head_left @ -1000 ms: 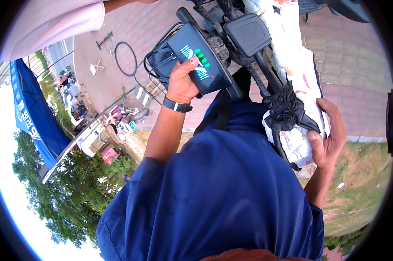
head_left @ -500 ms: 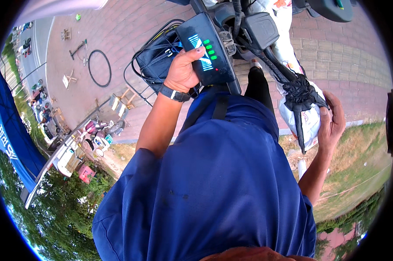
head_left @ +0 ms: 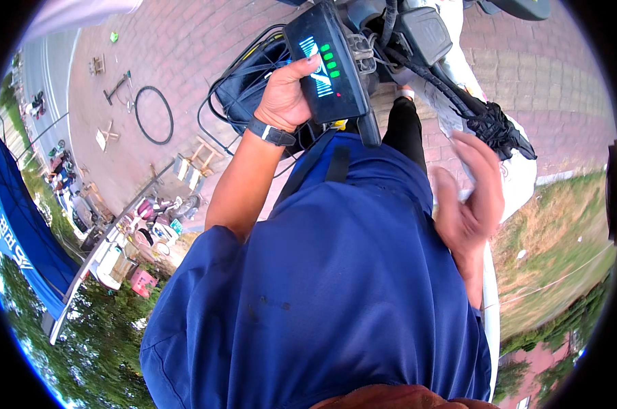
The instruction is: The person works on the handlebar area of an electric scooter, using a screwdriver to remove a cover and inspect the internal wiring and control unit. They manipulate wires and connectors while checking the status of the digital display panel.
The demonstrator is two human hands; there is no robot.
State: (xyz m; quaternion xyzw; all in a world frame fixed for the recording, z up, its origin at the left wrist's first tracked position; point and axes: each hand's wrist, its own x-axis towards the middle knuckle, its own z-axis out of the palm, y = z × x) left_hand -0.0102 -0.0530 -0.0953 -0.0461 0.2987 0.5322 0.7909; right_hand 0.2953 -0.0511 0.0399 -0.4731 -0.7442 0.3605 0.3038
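My left hand [head_left: 284, 102] grips the left edge of a flat black box [head_left: 351, 88], its thumb lying on the face. On that face glow a blue-white light pattern, a row of green lights and a small red one. Beside the box's left side, a black bag [head_left: 237, 95] sits in a wire basket, with loose black cables over it. My right hand [head_left: 475, 198] is raised with thumb and fingers apart, holding nothing. Just beyond it are a white printed cover [head_left: 520, 180] and a bunched black cloth [head_left: 496, 129] at the end of a dark bar [head_left: 451, 92].
A dark grey boxy part [head_left: 425, 39] of the vehicle stands right of the black box. At left on the paving lie a bicycle tyre [head_left: 137, 112] and a small wooden stool [head_left: 202, 155]. A blue canopy [head_left: 22, 204] hangs at far left; grass [head_left: 547, 238] lies at right.
My right hand has come away from the white cover and moved left toward my body, its fingers spread. The left hand keeps its hold; the box sits slightly higher and further left in view.
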